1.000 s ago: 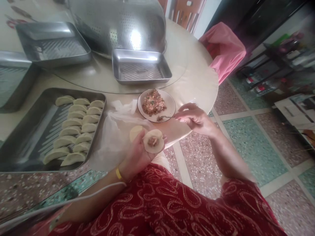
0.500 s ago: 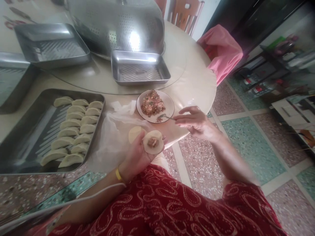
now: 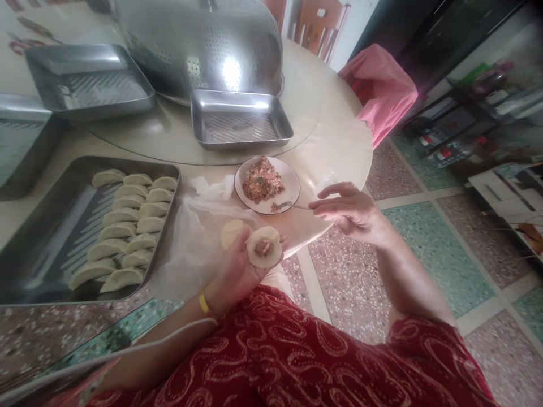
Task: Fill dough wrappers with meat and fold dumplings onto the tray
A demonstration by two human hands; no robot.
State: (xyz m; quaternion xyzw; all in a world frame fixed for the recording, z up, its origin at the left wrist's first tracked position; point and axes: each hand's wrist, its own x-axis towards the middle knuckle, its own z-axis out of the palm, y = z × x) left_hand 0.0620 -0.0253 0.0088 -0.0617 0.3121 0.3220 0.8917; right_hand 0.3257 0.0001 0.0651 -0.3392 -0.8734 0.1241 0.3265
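Observation:
A round dumpling wrapper [image 3: 271, 261] with a small mound of meat filling [image 3: 263, 247] at its centre lies in my left hand [image 3: 237, 263], fingers curled under and around it. My right hand [image 3: 348, 209] pinches the handle end of a spoon [image 3: 287, 204], whose tip rests at the near rim of a white plate [image 3: 292, 186]. A bit of filling sits by the spoon's tip. On that plate is a heap of minced filling [image 3: 261, 180]. Beside my left hand, partly hidden by it, is another pale wrapper [image 3: 231, 232] on the table.
To the left, a metal tray [image 3: 55, 226] holds several folded dumplings [image 3: 127, 216] in two columns. Crumpled plastic [image 3: 190, 232] lies between tray and plate. Further back stand a small metal tray [image 3: 241, 121], another tray [image 3: 91, 85] and a large perforated metal cover [image 3: 203, 45].
My right hand has drawn a little to the right, pulling the spoon along the plate toward its rim. My left hand and the filled wrapper have stayed nearly still.

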